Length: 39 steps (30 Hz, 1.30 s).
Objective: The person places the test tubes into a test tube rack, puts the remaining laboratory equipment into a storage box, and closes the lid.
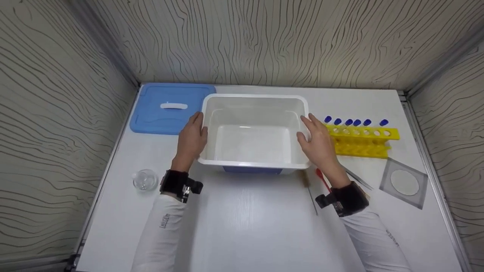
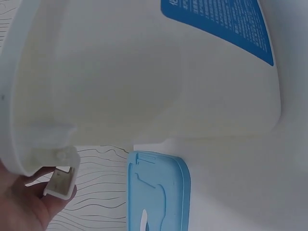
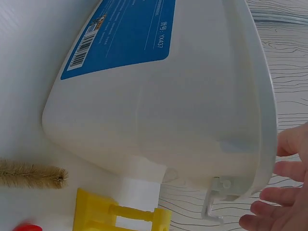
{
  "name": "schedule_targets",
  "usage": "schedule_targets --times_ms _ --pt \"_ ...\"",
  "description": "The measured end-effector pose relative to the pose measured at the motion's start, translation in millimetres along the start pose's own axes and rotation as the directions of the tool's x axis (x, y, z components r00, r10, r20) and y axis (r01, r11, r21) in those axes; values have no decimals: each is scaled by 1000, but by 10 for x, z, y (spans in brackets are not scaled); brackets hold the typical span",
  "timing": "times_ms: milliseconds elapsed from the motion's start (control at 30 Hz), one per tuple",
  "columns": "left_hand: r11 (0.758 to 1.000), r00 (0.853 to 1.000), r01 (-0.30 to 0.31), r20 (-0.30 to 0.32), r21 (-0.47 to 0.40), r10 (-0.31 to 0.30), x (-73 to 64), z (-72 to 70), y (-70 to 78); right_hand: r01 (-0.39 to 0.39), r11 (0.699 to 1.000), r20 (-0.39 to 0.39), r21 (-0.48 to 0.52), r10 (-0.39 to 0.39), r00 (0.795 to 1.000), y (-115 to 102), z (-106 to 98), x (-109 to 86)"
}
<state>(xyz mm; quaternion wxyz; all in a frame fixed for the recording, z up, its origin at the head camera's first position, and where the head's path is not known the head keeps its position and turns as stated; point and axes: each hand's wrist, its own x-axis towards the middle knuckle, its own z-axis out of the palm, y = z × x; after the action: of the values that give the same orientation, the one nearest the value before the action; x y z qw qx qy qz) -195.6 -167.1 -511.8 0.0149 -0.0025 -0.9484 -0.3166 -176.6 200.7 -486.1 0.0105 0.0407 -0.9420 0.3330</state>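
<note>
A white plastic storage box [image 1: 253,165] stands in the middle of the table, its inside bare in the head view. My left hand [image 1: 192,138] grips its left edge, with fingers around the white side latch [image 2: 62,185] in the left wrist view. At the opposite edge, my right hand [image 1: 317,141] has its fingers loosely spread. In the right wrist view those fingertips [image 3: 284,195] lie close to the rim, beside another latch [image 3: 210,202] that hangs down. A blue printed label [image 3: 125,38] covers part of the box's front.
Behind the left hand lies a blue lid [image 1: 151,119]; a small glass vessel [image 1: 145,180] sits nearer. On the right are a yellow test tube rack [image 1: 362,151], several blue-capped tubes [image 1: 349,122], a bristle brush [image 3: 31,174], a red-ended tool [image 1: 322,177] and a grey square with a white disc [image 1: 404,183].
</note>
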Motion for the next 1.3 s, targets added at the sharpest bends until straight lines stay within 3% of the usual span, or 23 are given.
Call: schedule_targets --times_ms 267,733,967,1133,1300 --pt "1000 1000 8 -11 -26 -8 -68 12 2 -36 999 76 -10 36 996 -24 57 114" --pt "999 1000 10 -2 -34 -10 -109 -2 -19 -61 998 109 19 59 992 96 246 160" --pt "999 999 14 -33 -31 -15 -202 -209 -64 -56 998 108 15 54 993 103 275 156" --pt "1000 994 31 -105 -2 -31 -309 -416 -172 -69 998 109 2 68 992 105 267 152" --pt "996 980 89 -181 -1 -88 -465 -586 -346 -82 997 118 -2 81 990 118 279 145"
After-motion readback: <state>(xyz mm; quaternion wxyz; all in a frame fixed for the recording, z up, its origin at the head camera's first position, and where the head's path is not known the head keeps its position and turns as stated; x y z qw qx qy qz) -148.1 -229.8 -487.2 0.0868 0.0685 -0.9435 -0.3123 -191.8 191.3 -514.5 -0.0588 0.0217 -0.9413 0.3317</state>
